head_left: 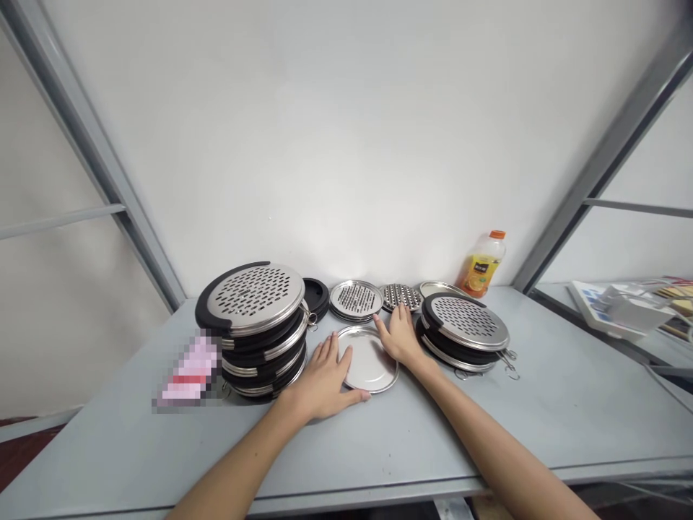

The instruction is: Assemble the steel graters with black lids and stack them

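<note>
A smooth round metal plate point(371, 361) lies flat on the table between my two hands. My left hand point(325, 379) is spread at the plate's left edge, its thumb along the near rim. My right hand point(399, 338) reaches past the plate's right side, fingers stretched to the near edge of a coarse-toothed grater disc point(399, 295). To the left of that is a finer grater disc point(356, 298), lying on others. Round graters with black rims and wire hooks form a tall stack point(257, 296) by my left hand and a lower stack point(468, 322) on the right.
Black round pieces point(315, 296) sit behind the tall stack. A plain metal disc point(444, 288) lies behind the lower one. Against the wall stands an orange-capped juice bottle point(481, 267). A blurred pink item point(192, 372) is at left, and a white power strip point(603, 309) at far right.
</note>
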Tool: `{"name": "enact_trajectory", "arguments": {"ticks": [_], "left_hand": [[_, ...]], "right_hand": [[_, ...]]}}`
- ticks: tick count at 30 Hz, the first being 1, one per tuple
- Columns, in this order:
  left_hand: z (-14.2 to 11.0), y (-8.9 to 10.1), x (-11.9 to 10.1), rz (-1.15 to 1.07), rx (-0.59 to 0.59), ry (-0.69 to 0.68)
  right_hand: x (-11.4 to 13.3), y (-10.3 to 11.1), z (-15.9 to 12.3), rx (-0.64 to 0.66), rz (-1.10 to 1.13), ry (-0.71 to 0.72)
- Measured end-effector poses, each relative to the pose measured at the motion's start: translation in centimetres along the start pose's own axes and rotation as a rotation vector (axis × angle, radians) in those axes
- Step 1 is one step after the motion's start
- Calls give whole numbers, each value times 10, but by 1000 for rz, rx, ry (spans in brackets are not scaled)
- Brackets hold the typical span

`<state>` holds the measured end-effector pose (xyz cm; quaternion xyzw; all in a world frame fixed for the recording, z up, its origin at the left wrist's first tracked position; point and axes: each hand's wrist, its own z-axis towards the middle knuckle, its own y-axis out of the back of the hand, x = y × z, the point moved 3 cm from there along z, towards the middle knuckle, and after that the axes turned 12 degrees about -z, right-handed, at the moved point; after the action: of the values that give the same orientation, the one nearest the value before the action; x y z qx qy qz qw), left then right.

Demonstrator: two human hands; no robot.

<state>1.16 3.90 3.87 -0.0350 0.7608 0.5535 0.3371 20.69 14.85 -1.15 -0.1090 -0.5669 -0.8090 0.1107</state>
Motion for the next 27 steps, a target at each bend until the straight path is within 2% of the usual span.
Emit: {"name": "enact_trajectory", "arguments": {"ticks": [15,27], "left_hand": [[1,-1,1,25,5,-12],[1,-1,2,37,4,-20]], "right_hand": [[3,4,-3,77,-260,58],[11,16,-8,-84,-370,129]]}}
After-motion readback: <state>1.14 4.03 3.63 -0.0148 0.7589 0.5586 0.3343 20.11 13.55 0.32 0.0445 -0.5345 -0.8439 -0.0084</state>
